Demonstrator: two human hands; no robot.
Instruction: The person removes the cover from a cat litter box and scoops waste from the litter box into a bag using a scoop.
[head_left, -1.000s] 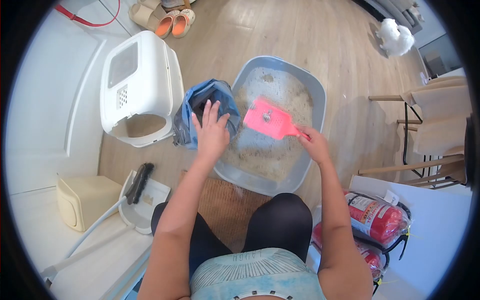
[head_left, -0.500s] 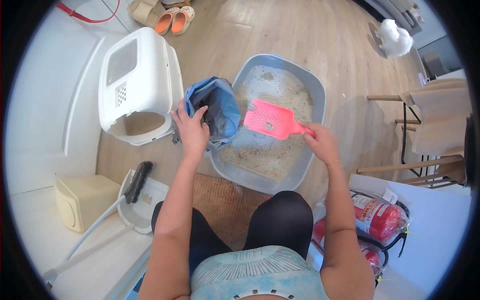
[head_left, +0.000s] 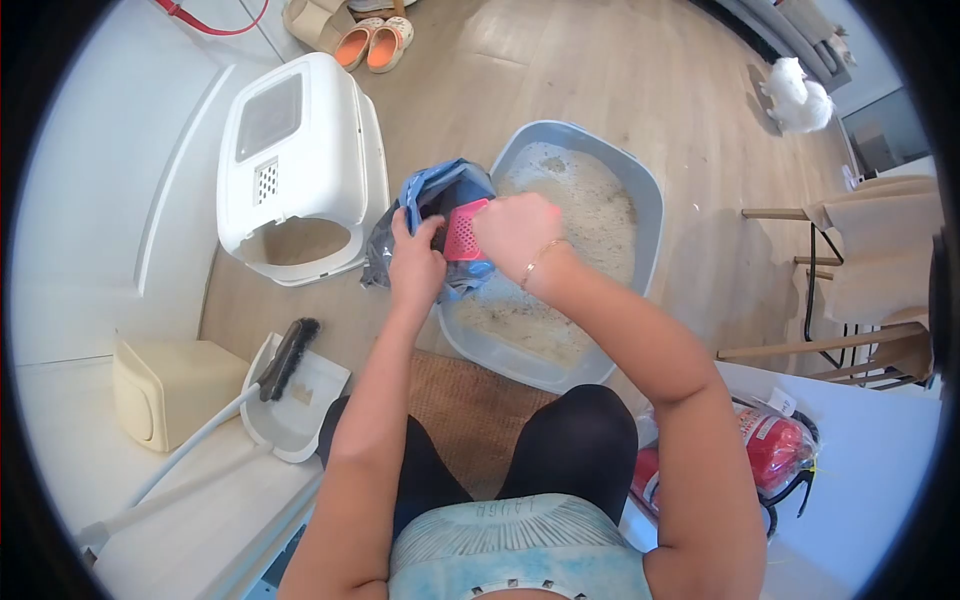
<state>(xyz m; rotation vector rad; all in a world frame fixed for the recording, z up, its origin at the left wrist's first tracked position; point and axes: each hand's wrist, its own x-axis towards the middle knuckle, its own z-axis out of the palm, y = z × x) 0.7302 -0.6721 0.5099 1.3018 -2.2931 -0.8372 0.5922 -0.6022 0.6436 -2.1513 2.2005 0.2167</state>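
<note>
My left hand [head_left: 416, 266] pinches the near rim of a blue and grey plastic bag [head_left: 384, 246], holding its mouth open. In my right hand [head_left: 518, 228] is a pink litter scoop [head_left: 464, 234], its slotted blade tipped at the bag's opening. The handle is hidden inside the closed fist. Bag and scoop are over the left edge of a grey litter tray [head_left: 650, 212], which holds pale sandy litter [head_left: 606, 226]. What lies inside the bag is mostly hidden.
A white litter box hood [head_left: 306, 150] sits left of the bag. A dustpan [head_left: 290, 425] with a brush [head_left: 290, 358], a beige bin [head_left: 180, 390] and bagged fire extinguishers [head_left: 775, 447] flank my legs. A white cat [head_left: 797, 98] and a chair [head_left: 870, 225] are at the right.
My right hand has moved left and turned over, bringing the scoop from above the litter to the bag's mouth. My left hand still holds the bag. The view has shifted slightly.
</note>
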